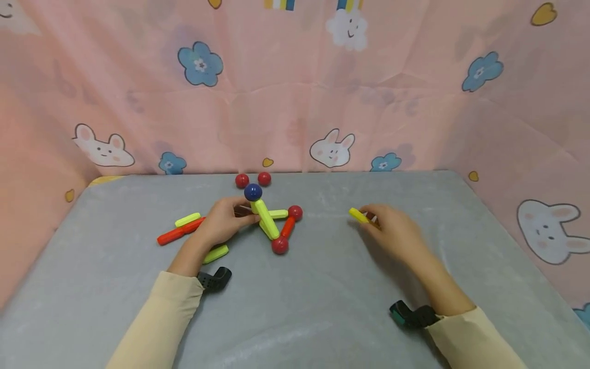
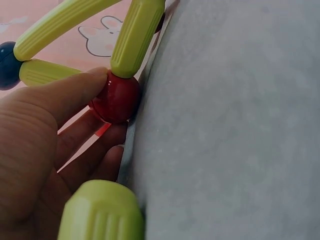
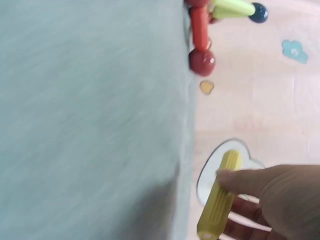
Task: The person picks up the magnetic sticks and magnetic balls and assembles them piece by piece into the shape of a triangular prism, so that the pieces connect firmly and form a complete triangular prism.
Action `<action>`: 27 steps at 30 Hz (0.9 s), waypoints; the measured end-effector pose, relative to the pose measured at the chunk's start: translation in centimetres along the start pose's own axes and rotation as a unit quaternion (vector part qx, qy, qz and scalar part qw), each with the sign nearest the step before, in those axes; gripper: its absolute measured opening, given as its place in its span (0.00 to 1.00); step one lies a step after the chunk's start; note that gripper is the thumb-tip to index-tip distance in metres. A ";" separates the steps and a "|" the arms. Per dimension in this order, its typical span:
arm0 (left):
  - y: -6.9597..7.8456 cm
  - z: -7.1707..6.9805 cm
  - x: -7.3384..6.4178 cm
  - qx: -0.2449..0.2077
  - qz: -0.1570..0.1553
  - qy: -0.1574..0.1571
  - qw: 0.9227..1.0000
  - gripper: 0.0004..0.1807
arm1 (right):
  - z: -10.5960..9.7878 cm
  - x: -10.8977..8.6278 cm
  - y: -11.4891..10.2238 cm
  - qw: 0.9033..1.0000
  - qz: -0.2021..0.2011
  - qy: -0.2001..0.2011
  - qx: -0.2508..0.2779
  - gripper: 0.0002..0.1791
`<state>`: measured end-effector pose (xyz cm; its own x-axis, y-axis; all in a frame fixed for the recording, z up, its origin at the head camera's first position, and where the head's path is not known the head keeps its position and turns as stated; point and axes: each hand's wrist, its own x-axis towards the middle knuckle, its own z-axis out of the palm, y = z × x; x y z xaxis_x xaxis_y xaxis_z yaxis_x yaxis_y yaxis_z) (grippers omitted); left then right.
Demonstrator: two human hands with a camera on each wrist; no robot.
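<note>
My left hand [image 1: 224, 221] grips a corner of a ball-and-rod frame, its thumb against a red ball [image 2: 119, 100] and fingers curled behind. Yellow-green rods [image 1: 267, 220] run up to a dark blue ball [image 1: 253, 192] at the top. Along the right side of the frame, a short red rod [image 1: 288, 227] joins a near red ball [image 1: 279, 245] to a farther red ball [image 1: 295, 212]. Apart from it, over the right half of the table, my right hand [image 1: 396, 230] pinches a yellow rod [image 3: 220, 200] between thumb and fingers.
Two loose red balls, one at the left [image 1: 241, 180], lie by the table's back edge. Around my left forearm are a red rod [image 1: 171, 236] and yellow-green rods [image 1: 187, 220], partly covered by the arm. A pink printed curtain [image 1: 286, 102] hangs behind the grey table [image 1: 313, 318].
</note>
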<state>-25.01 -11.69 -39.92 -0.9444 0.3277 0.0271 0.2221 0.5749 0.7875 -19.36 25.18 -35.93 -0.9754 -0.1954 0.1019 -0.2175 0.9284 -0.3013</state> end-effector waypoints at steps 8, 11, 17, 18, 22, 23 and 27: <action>0.0 -0.1 0.1 -0.001 0.001 0.001 1.000 0.18 | 0.3 3.3 -4.4 0.995 -0.102 0.016 0.008 0.20; 0.0 -0.1 0.1 0.000 0.007 0.002 1.000 0.18 | 0.4 4.5 -6.5 0.991 -0.134 0.009 0.023 0.20; -0.2 -0.3 0.2 -0.002 0.013 0.008 1.000 0.17 | 0.7 7.2 -9.5 0.984 -0.163 -0.016 0.072 0.19; -0.3 -0.4 0.2 -0.003 0.013 0.010 1.000 0.17 | 0.8 7.6 -9.9 0.983 -0.162 -0.018 0.087 0.19; -0.4 -0.3 0.3 -0.015 0.017 0.022 0.999 0.18 | 1.0 8.7 -10.8 0.976 -0.155 -0.006 0.153 0.20; -0.4 -0.3 0.3 -0.022 0.020 0.026 0.999 0.18 | 1.1 8.8 -10.9 0.974 -0.154 -0.002 0.167 0.20; -0.6 -0.3 0.2 -0.052 0.033 0.055 0.997 0.16 | 1.7 9.2 -11.0 0.967 -0.167 0.009 0.193 0.20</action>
<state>-25.38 -12.21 -40.23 -0.9505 0.2756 0.1437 0.2640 0.4722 0.8410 -25.97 12.63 -33.34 -0.8486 -0.4552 0.2697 -0.5206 0.6272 -0.5793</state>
